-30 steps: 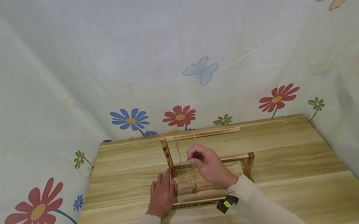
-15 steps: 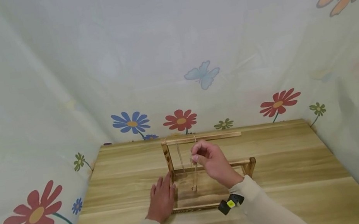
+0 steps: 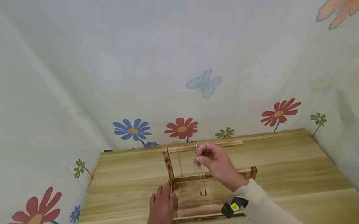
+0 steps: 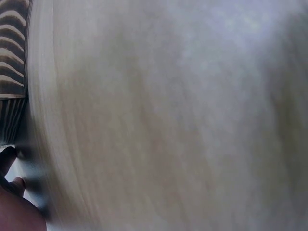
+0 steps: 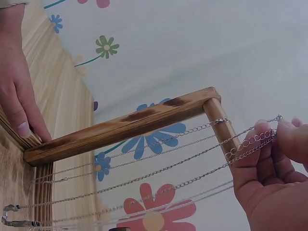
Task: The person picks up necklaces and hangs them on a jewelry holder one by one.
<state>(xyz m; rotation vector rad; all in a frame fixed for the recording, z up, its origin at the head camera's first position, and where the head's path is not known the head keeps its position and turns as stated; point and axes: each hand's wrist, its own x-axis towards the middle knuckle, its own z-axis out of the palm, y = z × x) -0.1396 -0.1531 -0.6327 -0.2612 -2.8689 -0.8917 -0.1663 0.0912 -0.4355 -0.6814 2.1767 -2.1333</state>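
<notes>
My right hand (image 3: 221, 166) pinches the top of a silver chain necklace (image 3: 203, 194) between thumb and forefinger. In the right wrist view the fingertips hold its fine links, and the doubled necklace (image 5: 113, 186) runs down from them, with a shiny metal piece (image 5: 12, 211) at its low end. This hand is right by the top bar (image 3: 220, 145) of a scorched-wood display stand (image 3: 169, 168). Another thin chain (image 3: 180, 164) hangs from the bar nearer the post. My left hand (image 3: 161, 209) lies with extended fingers against the stand's left side, at the foot of the post.
The stand stands on a wood-grain table (image 3: 289, 180). A lower rail (image 3: 235, 172) crosses its back, ending in a short right support (image 3: 254, 172). Pale curtains (image 3: 142, 55) printed with flowers and butterflies enclose the table's back and sides.
My right hand has moved slightly right and up toward the top bar, and the necklace hangs further right with it. The head view has tilted up; the left hand stays at the stand.
</notes>
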